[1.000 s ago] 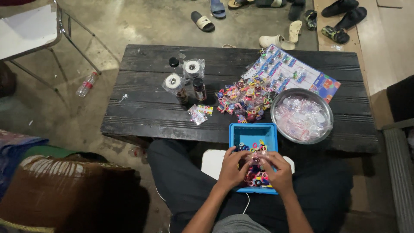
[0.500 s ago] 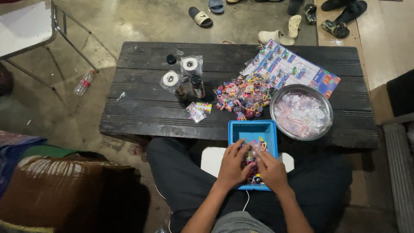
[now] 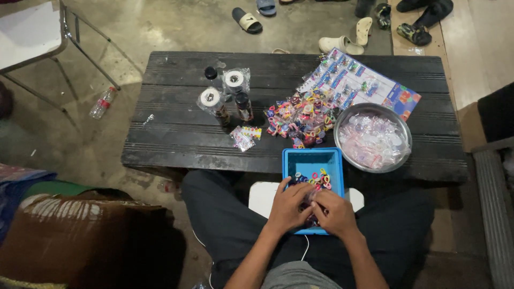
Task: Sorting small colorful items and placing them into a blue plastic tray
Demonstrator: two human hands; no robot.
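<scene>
A blue plastic tray (image 3: pixel 313 159) rests on my lap against the edge of the dark wooden table (image 3: pixel 176 134). Small coloured rings (image 3: pixel 316 177) lie inside it. My left hand (image 3: pixel 288 207) and my right hand (image 3: pixel 333 213) meet over the tray's near half, fingers curled together around a small clear packet that is mostly hidden. A heap of coloured rings (image 3: pixel 300 116) sits on the table just beyond the tray.
A metal bowl (image 3: pixel 373 138) full of clear little bags stands at the right. A printed card sheet (image 3: pixel 358 83), tape rolls (image 3: pixel 234 79), small dark bottles (image 3: pixel 243 106) and a filled packet (image 3: pixel 243 136) lie on the table. Sandals (image 3: pixel 247 20) and a plastic bottle (image 3: pixel 103 103) lie on the floor.
Both hands have shifted slightly toward me over the tray and stay pressed together. The view has drifted a little; the table items have not moved.
</scene>
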